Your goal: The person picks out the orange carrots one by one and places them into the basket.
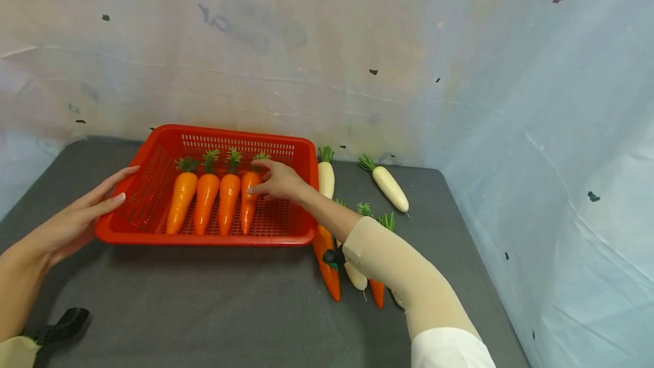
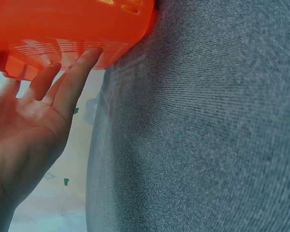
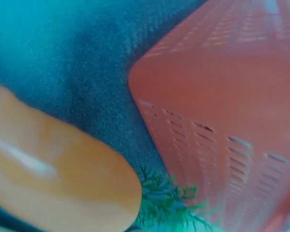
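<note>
Four carrots (image 1: 207, 197) in basket (image 1: 204, 239), left hand (image 1: 84, 217) loose against it, right hand (image 1: 281, 181) wide inside

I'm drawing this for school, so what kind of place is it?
Probably a makeshift tabletop work area, though I can't be sure: pale sheeting stands behind a grey table, and a red basket holds shiny carrots.

Soft, even brightness around the red basket (image 1: 204, 240)
Glare streaks the carrots (image 1: 206, 200) inside the basket; shadow darkens the tabletop (image 1: 194, 305) along its near rim; the right-wrist view is hazy, blurred, bluish beside the basket.
</note>
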`<state>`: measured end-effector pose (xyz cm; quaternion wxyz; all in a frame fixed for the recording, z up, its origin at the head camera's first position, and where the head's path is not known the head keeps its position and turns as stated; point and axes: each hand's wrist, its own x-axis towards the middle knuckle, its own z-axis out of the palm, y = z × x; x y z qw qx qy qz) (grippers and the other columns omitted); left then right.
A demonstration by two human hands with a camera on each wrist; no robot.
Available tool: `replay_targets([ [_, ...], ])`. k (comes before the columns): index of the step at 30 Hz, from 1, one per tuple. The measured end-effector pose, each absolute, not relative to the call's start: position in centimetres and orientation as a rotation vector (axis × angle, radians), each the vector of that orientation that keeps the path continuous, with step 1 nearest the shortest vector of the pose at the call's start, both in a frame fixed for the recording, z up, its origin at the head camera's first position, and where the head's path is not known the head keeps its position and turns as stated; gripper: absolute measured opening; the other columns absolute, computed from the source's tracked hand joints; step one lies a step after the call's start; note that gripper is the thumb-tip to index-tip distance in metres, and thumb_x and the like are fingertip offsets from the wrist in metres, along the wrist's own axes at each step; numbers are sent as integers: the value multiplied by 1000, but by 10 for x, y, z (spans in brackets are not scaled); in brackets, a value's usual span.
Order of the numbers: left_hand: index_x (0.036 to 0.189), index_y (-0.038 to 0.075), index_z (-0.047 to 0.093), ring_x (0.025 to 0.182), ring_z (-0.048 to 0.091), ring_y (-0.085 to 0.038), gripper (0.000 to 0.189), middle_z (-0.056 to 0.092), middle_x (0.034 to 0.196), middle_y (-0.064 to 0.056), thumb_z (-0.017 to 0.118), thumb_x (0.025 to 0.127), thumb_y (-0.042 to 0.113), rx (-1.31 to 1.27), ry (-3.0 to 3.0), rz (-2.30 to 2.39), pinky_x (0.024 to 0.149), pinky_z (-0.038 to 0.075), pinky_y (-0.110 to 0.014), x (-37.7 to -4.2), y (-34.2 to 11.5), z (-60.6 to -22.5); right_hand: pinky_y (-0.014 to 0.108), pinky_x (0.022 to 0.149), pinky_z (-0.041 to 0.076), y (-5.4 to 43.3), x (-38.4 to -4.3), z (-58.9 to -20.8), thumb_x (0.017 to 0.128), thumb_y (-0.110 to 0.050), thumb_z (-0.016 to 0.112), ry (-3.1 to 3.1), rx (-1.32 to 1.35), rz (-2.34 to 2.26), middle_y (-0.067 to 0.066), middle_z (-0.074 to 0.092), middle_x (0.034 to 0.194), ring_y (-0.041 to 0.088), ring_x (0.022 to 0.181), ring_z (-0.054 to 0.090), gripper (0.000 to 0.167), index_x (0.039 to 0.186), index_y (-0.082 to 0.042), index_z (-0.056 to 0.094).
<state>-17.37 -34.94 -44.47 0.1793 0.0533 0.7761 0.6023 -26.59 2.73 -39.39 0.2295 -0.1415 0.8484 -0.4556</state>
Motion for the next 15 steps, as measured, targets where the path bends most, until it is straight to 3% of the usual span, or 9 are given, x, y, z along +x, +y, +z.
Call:
replay_targets([
  [7,158,44,6,105,61,-5,60,21,150,0,36,109,25,171,2189,1729,79,57,-37,-175,-350,-445,51,87,53,46,-264,-377,88,-14,77,2244,-522,-1378,22,54,135,38,103,66,75,153,-18,40],
  [15,158,44,5,105,61,-6,60,19,152,-1,36,109,25,169,2168,1731,79,57,-37,-177,-349,-446,43,87,55,76,-251,-365,89,-20,76,2260,-581,-1446,14,57,132,22,102,68,72,152,-21,41],
])
